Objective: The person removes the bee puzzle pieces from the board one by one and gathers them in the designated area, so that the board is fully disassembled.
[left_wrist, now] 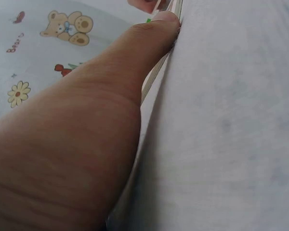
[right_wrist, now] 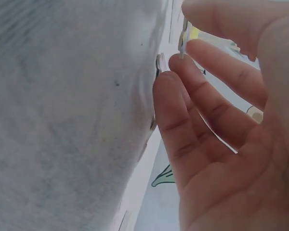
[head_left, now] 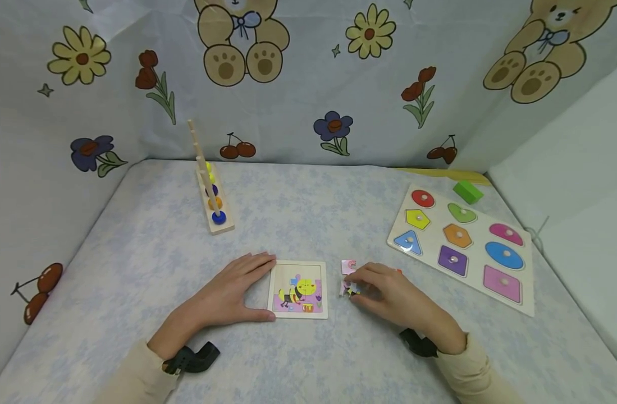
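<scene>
A small square jigsaw board (head_left: 295,269) with a pale wooden rim lies in front of me, showing a partly assembled bee picture on pink. My left hand (head_left: 227,292) rests beside it, thumb at the lower left corner and fingertips at the upper left, fingers fairly straight. In the left wrist view the thumb (left_wrist: 154,36) touches the board's edge. To the right of the board, my right hand (head_left: 389,294) pinches a jigsaw piece (right_wrist: 184,41) between thumb and fingertips, tilted on edge. A pink loose piece (head_left: 348,266) lies just beyond those fingers; other pieces are partly hidden under the hand.
A wooden stand (head_left: 228,224) with upright pegs and coloured beads stands at the back left. A white shape board (head_left: 475,269) with knobbed coloured shapes lies at the right, a green block (head_left: 467,192) by its far edge. A patterned cloth (head_left: 298,112) hangs behind.
</scene>
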`<state>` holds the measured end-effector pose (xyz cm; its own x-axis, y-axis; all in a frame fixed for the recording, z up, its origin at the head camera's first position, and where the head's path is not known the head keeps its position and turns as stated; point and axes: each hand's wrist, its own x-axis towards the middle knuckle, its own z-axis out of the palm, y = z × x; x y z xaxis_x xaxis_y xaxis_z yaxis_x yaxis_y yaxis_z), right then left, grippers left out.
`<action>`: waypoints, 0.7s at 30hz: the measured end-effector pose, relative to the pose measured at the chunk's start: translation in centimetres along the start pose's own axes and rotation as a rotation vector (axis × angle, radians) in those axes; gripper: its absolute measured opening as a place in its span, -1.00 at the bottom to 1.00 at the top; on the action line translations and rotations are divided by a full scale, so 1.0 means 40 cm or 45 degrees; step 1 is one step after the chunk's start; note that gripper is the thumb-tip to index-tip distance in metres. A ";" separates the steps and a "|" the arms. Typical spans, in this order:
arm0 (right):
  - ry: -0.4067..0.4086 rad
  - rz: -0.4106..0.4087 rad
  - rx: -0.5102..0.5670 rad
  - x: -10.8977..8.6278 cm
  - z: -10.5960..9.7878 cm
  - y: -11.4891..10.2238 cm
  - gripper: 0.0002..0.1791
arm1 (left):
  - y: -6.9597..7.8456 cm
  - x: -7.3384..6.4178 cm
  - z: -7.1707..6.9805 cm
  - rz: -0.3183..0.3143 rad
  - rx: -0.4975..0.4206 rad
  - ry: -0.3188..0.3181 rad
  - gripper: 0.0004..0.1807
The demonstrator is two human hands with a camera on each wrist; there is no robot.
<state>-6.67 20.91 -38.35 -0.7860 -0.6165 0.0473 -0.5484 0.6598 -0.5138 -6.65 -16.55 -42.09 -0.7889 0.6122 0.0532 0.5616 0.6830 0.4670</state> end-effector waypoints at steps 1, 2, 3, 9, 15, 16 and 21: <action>-0.010 0.003 -0.002 0.000 0.001 0.000 -0.65 | 0.000 0.000 -0.001 0.001 0.000 0.002 0.22; -0.020 0.009 -0.007 0.001 0.002 -0.001 -0.66 | 0.001 0.000 -0.001 0.002 0.001 0.003 0.22; -0.032 0.017 -0.019 0.001 0.003 -0.001 -0.68 | 0.001 -0.001 -0.002 0.003 0.000 0.005 0.22; -0.066 0.049 -0.026 0.003 0.009 -0.001 -0.69 | 0.001 0.000 -0.002 0.003 0.006 0.005 0.22; -0.058 0.045 0.010 0.002 0.011 -0.001 -0.70 | 0.000 0.000 -0.002 0.005 -0.001 0.012 0.22; -0.058 0.047 0.010 0.002 0.012 -0.001 -0.70 | 0.000 0.000 -0.002 0.008 -0.002 0.015 0.22; -0.066 0.060 0.008 0.000 0.013 -0.001 -0.70 | -0.001 0.000 -0.001 0.017 -0.014 0.025 0.22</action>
<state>-6.50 20.65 -38.75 -0.7949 -0.6063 -0.0219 -0.5090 0.6860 -0.5200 -6.68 -16.58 -42.07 -0.7861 0.6134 0.0765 0.5693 0.6702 0.4761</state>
